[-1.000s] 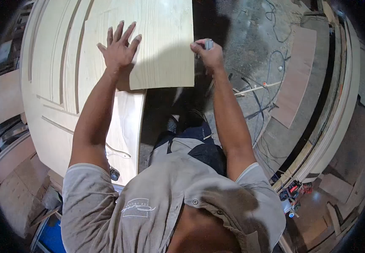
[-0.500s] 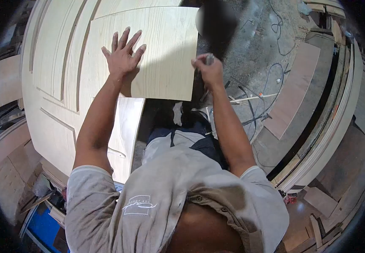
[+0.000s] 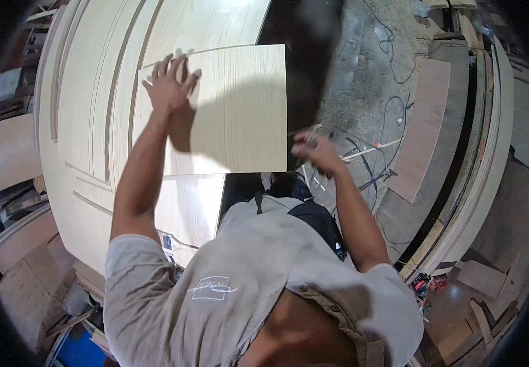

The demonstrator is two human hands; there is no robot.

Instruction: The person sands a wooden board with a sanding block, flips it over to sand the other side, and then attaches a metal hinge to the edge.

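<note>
A pale wooden panel (image 3: 240, 110) with straight grain lies over larger wooden door panels (image 3: 102, 92). On its left part rests my left hand (image 3: 169, 85), fingers apart, their tips at the panel's far edge. My right hand (image 3: 319, 153) is just off the panel's right edge, near the front corner. Its fingers are bent around a small greyish object, too blurred to name. The arm's shadow falls across the panel.
A long reddish-brown board (image 3: 423, 128) lies on the right, beside stacked long boards (image 3: 491, 165). Dark cables (image 3: 368, 174) and a thin pale strip (image 3: 374, 148) lie on the concrete floor (image 3: 362, 79). Wood offcuts (image 3: 10, 153) are piled at the left.
The panel appears lower in view. My left hand has shifted toward its far edge. My right hand has moved to near its front right corner, still with the small greyish object.
</note>
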